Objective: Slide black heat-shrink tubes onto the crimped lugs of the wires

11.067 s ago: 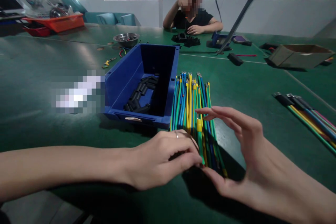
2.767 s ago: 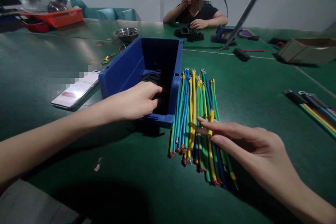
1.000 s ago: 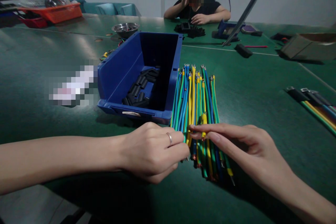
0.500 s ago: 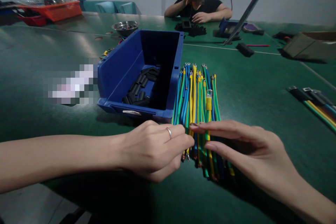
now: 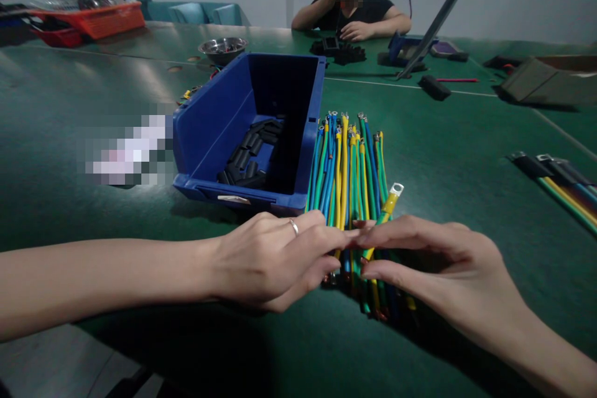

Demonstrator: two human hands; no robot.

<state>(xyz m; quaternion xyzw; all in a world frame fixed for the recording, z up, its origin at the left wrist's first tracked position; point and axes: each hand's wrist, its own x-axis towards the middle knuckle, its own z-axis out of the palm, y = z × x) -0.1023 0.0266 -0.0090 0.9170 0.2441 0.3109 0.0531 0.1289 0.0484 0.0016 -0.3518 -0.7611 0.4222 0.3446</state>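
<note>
My right hand [image 5: 443, 261] pinches a short green-and-yellow cable [image 5: 383, 214] between thumb and fingers. A silver ring terminal tops that cable, which tilts to the right above the others. My left hand [image 5: 284, 258], with a ring on one finger, reaches in from the left. Its index finger extends to the right fingertips, and its thumb is apart and lower; nothing shows held in it. Under both hands lies a row of blue, green and yellow cables [image 5: 344, 180] with ring terminals at their far ends. Their near ends are partly hidden by my hands.
Left of the cables stands a blue bin [image 5: 205, 137] holding black sleeves [image 5: 247, 155]. More cables with black sleeves [image 5: 566, 177] lie at right. Farther back are a metal bowl [image 5: 222, 50], an orange basket [image 5: 107, 22], a cardboard box [image 5: 550, 81] and a seated person [image 5: 357, 12].
The cable in my right hand has tipped over to the right, its terminal now lower. My left index finger has stretched rightward, and its thumb has parted from it.
</note>
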